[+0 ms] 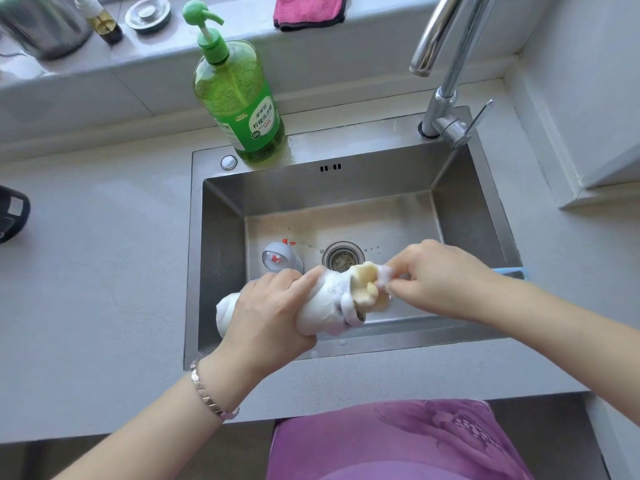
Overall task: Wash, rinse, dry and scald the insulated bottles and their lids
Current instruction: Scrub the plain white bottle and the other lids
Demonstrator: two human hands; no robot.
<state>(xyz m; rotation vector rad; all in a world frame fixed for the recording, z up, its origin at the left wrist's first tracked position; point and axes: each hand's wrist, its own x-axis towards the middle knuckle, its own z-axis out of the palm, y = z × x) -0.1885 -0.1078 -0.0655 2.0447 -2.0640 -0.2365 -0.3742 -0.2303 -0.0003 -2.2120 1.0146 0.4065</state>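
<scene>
White soapy bottle [325,301] lies crosswise over the sink [194,237], left grip [270,306] wrapped round it, mouth toward the right grip [440,275] pinching a sponge [363,284].

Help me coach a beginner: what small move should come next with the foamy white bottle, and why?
Probably work the yellow sponge deeper into the white insulated bottle and twist it: the right hand pinches it at the bottle's mouth, the left hand grips the foamy body over the steel sink, and the chrome tap gives no water.
</scene>
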